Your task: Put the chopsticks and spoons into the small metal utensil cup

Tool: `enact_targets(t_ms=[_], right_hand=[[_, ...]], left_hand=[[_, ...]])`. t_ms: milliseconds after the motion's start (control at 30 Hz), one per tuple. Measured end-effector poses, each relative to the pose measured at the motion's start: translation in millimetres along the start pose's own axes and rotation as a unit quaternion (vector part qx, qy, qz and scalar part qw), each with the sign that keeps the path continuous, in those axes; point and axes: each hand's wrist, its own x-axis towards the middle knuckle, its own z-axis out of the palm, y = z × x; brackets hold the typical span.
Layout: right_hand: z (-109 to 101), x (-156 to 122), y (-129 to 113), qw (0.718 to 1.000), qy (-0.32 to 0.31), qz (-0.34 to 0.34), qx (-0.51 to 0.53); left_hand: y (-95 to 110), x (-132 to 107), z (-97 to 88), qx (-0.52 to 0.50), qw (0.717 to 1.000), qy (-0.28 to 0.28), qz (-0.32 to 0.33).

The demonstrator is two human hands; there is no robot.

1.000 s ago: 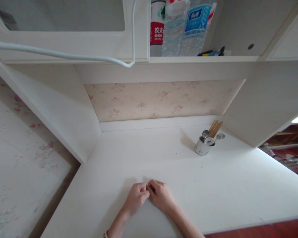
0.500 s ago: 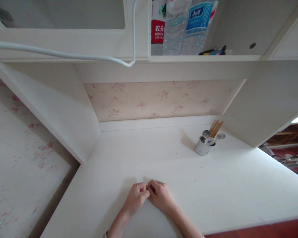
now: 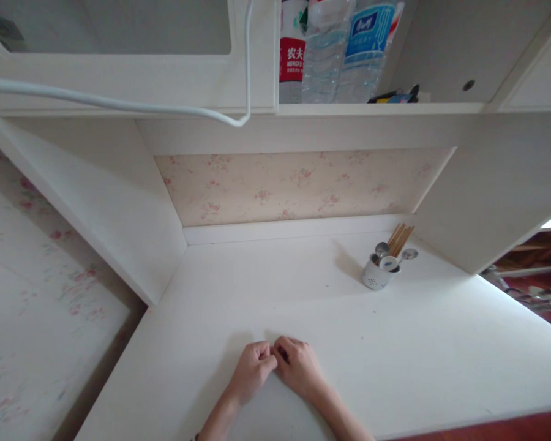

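At the bottom centre, the left hand [image 3: 252, 370] and right hand [image 3: 299, 369] meet over a white table [image 3: 257, 282], fingers curled in loosely and pressed together; nothing shows between them, though their insides are hidden. Holding this pose well likely means relaxed wrists and even, light contact. The cup [image 3: 375, 277] of chopsticks [image 3: 400, 240] and spoons stands right of centre, untouched. Since the earlier frame, the hands keep their pose; the view has shifted slightly.
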Motion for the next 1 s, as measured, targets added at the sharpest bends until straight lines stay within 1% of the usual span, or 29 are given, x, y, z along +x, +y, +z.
enact_targets(t_ms=[267, 367, 433, 500, 567, 633, 700, 767, 800, 833, 900, 967, 1000], right_hand=[[-3, 1, -1, 1.0, 0.001, 0.001, -0.001], [-3, 1, -3, 1.0, 0.002, 0.006, 0.018], [-4, 2, -4, 0.998, 0.003, 0.018, 0.059], [-7, 4, -2, 0.99, 0.001, 0.036, 0.134], [-16, 6, 5, 0.969, 0.008, 0.066, 0.238], [-32, 8, 21, 0.937, 0.052, 0.107, 0.327], [-53, 9, 44, 0.91, 0.139, 0.155, 0.358], [-79, 8, 74, 0.887, 0.243, 0.207, 0.332], [-92, 8, 89, 0.871, 0.297, 0.237, 0.311], [-106, 8, 105, 0.859, 0.331, 0.257, 0.295], [-133, 9, 135, 0.838, 0.379, 0.287, 0.268], [-155, 14, 163, 0.812, 0.425, 0.334, 0.218], [-164, 18, 175, 0.807, 0.436, 0.35, 0.188]], left_hand=[[4, 0, 0.1, -0.002, 1.0, 0.005, -0.004], [4, 0, 0.7, 0.006, 1.0, 0.01, 0.0], [3, 0, 1.5, 0.011, 1.0, 0.013, 0.004], [1, 0, 2.4, 0.015, 1.0, 0.016, 0.006], [-1, 0, 3.0, 0.022, 1.0, 0.018, 0.003], [-3, 0, 3.3, 0.028, 0.999, 0.021, -0.002], [-5, 0, 3.3, 0.027, 0.999, 0.024, -0.003], [-6, 1, 3.3, 0.021, 0.999, 0.028, -0.001], [-7, 1, 3.3, 0.016, 0.999, 0.028, 0.0], [-7, 1, 3.3, 0.012, 1.0, 0.028, 0.0], [-8, 1, 3.4, 0.011, 1.0, 0.027, 0.0], [-8, 1, 3.4, 0.013, 1.0, 0.025, 0.0], [-8, 1, 3.3, 0.015, 1.0, 0.026, 0.0]])
